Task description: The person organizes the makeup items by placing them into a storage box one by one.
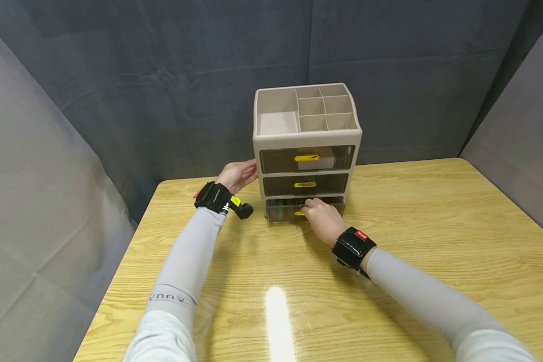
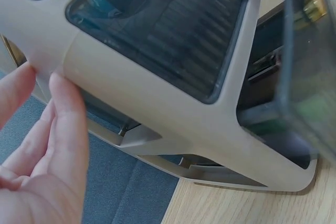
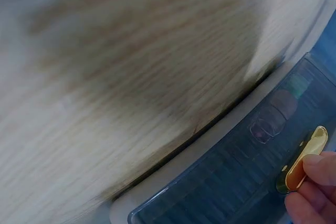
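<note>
Storage organiser (image 1: 306, 136), beige, three-tier, stands upright toward the rear of the wooden table (image 1: 434, 236), in front of the grey backdrop curtain (image 1: 163, 75). Its top tray (image 1: 278, 108) is divided into one large bay and several small cells. Below sit three smoked-transparent drawers, each with a gold handle: the top drawer (image 1: 335, 158) and middle drawer (image 1: 276, 186) are flush with the frame, while the bottom drawer (image 1: 282, 211) protrudes slightly from it. The right hand (image 1: 322, 217) is at the bottom drawer's gold handle (image 3: 304, 157); in the right wrist view a thumb and fingertip (image 3: 321, 167) pinch that handle. A green object shows dimly through the drawer front; its identity cannot be told. The left hand (image 1: 238, 174) rests against the organiser's left side wall, fingers (image 2: 67, 129) straight and together, laid flat on the beige casing, gripping nothing. Both forearms wear grey sleeves and black wrist-mounted cameras. A bright reflection lies on the table near the front edge.
</note>
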